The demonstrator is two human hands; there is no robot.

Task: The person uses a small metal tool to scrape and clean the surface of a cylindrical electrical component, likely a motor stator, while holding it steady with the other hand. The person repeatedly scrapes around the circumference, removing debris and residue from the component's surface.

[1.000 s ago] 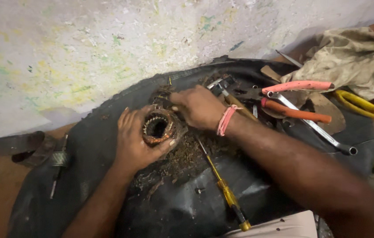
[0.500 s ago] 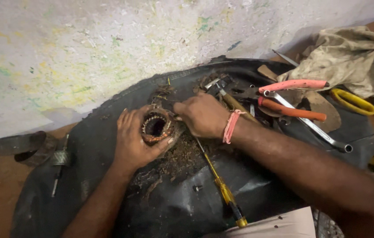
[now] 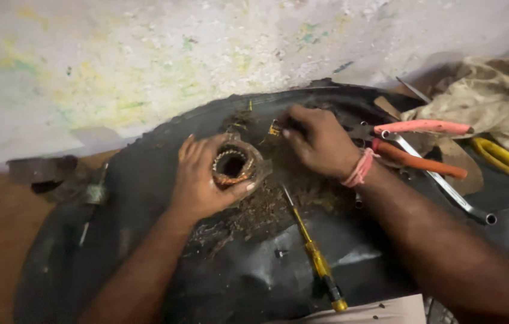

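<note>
The rusty ring-shaped stator (image 3: 231,166) lies opening-up on the black rubber sheet (image 3: 146,180), cupped in the left hand (image 3: 201,179), whose fingers curl around its rim. Just right of it, the right hand (image 3: 319,141) pinches a small brass piece (image 3: 275,128) between closed fingertips.

Left hand (image 3: 201,180) cupped, right hand (image 3: 319,139) pinching.

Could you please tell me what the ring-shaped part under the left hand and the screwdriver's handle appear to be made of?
Ring-shaped part: seemingly dull, grimy metal with reddish, copper-like windings inside. Screwdriver's handle: probably glossy translucent yellow plastic; it shines.
</note>
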